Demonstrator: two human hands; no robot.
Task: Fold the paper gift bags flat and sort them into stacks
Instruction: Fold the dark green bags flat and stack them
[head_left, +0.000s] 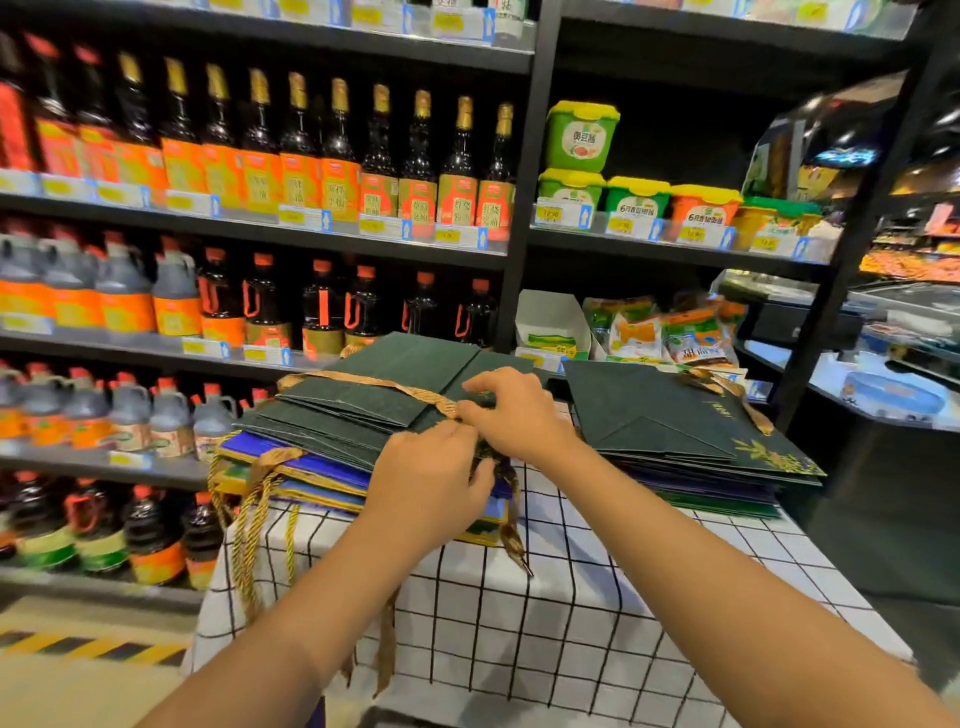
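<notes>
Left hand at centre frame, fingers curled down over the near edge of the left stack, seemingly pinching the ribbon where it meets the top bag. Right hand just above it, fingertips bent and nipping the same ribbon handle at the bag's mouth. Both grasping, neither released.

Likely step: tucking the handle flat before leaving the bag on its stack. Best done by laying the ribbon along the bag face, pressing the creases down with flat fingers, squaring edges to the stack below, keeping loose ends from hanging over the counter.

Bags dark green, matte, stiff paper with sharp fold lines; blue and yellow-edged ones lower in the left stack. Ribbon handles flat, woven, gold-brown; twisted gold cords dangling at lower left. Right stack at centre right, same green paper, gold leaf print at its near corner. Counter cloth white with a black grid. Shelves of bottles behind.
</notes>
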